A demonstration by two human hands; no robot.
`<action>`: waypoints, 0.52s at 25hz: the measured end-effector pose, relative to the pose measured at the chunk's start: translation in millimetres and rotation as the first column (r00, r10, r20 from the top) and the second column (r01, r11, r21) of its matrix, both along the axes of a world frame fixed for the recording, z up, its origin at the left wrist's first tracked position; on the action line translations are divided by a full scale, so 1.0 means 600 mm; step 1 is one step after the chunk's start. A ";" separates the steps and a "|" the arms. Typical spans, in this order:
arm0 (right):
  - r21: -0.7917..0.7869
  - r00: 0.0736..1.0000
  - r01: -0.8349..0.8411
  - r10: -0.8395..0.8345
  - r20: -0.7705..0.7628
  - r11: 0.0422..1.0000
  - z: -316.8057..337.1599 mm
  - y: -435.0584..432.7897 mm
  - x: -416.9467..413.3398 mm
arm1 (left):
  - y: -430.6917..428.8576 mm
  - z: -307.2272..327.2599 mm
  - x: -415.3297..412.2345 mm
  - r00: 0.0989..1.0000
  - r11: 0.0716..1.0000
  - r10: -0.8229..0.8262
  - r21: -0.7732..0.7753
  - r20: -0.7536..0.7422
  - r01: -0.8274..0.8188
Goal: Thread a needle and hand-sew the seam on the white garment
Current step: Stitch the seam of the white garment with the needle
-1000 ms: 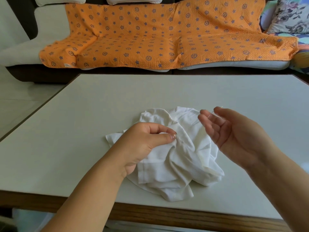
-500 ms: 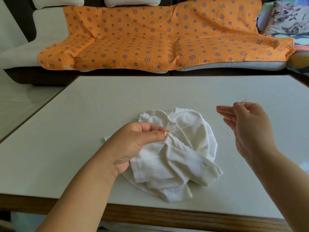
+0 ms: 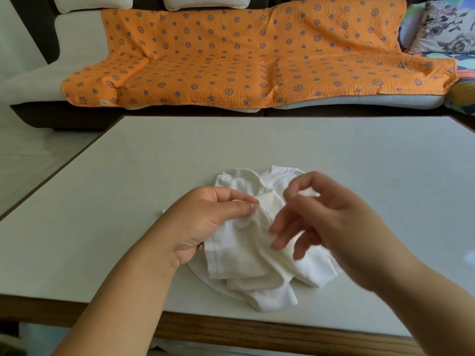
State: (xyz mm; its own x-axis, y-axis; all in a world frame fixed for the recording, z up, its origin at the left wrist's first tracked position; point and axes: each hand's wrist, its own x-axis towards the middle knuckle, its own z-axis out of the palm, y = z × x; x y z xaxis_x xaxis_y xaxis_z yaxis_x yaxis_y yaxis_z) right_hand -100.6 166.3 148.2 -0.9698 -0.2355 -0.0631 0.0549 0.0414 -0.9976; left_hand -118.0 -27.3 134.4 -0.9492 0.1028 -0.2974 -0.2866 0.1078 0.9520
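Right hand [image 3: 334, 227] is swinging back, blurred, grip unreadable.
Left hand [image 3: 205, 222] is pinching white garment [image 3: 244, 258]; haste is risking a pricked thumb.

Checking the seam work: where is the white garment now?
In the head view the white garment lies crumpled on the table near its front edge. The left hand pinches a fold, and the blurred right hand is over its right side.

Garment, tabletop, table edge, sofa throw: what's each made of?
Garment: soft white fabric, likely cotton; matte, crumples into limp folds. Tabletop: smooth pale laminate or painted board, faint sheen; can't tell which. Table edge: brown wood, grain visible. Throw: orange quilted fabric, puckered stitching.
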 end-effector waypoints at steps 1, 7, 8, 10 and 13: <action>0.013 0.996 -0.080 0.079 0.036 0.997 0.000 -0.009 0.011 | 0.000 0.000 0.000 1.000 1.000 -0.016 -0.022 -0.008 0.015; 0.112 0.991 -0.091 0.079 0.109 0.990 -0.029 -0.023 0.007 | -0.002 0.001 0.001 0.998 0.997 -0.057 -0.056 -0.040 0.055; 0.114 0.991 -0.089 0.077 0.109 0.989 -0.031 -0.024 0.006 | -0.003 0.001 0.001 0.997 0.996 -0.060 -0.061 -0.044 0.057; 0.113 0.992 -0.087 0.075 0.106 0.990 -0.033 -0.025 0.005 | -0.005 0.001 0.001 0.997 0.996 -0.060 -0.067 -0.051 0.057; 0.122 0.993 -0.077 0.065 0.099 0.990 -0.034 -0.025 0.004 | -0.005 -0.001 0.001 0.996 0.995 -0.064 -0.077 -0.057 0.060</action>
